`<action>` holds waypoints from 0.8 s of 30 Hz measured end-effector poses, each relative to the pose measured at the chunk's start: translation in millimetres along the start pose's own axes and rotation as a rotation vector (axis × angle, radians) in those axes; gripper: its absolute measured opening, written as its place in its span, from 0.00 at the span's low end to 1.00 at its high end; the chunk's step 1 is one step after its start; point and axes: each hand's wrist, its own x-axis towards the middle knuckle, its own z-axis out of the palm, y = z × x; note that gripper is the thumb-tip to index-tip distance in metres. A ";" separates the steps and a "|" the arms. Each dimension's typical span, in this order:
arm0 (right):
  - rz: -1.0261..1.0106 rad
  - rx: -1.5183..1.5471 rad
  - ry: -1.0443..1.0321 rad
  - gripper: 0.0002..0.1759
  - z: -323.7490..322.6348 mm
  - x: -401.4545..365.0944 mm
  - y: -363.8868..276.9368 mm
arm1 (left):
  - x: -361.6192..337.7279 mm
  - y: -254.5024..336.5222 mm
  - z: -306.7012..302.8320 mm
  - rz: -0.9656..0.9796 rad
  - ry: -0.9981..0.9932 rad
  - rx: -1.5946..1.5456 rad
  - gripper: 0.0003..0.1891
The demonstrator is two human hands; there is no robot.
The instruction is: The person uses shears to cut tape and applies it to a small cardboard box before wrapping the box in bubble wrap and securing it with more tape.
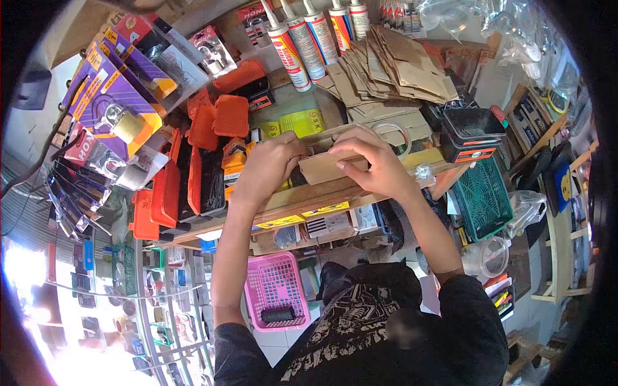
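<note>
Over the wooden counter, my right hand is closed on a small brown paper bag, with the thumb in front and the fingers over its top edge. My left hand is at the bag's left end with its fingers curled inward; what they pinch, if anything, is hidden. Behind my hands lies a stack of brown paper bags. A roll of clear tape rests just right of my right hand. A yellow packet lies behind my left hand.
Orange-lidded boxes line the counter's left part. Sealant tubes stand at the back. Padlocks in packaging hang at upper left. A black bin and green basket are on the right. A pink basket is below the counter.
</note>
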 end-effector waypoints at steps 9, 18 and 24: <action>0.031 0.041 -0.007 0.15 -3.2 -0.4 -2.2 | -3.7 -13.7 -1.9 0.131 -0.017 -0.041 0.10; 0.026 0.059 -0.012 0.14 -3.0 -0.9 -0.5 | -9.1 -14.9 -4.6 0.138 -0.047 0.003 0.09; 0.034 0.053 -0.027 0.14 -4.4 -0.2 -1.4 | -3.1 -15.9 -3.1 0.168 -0.052 0.003 0.10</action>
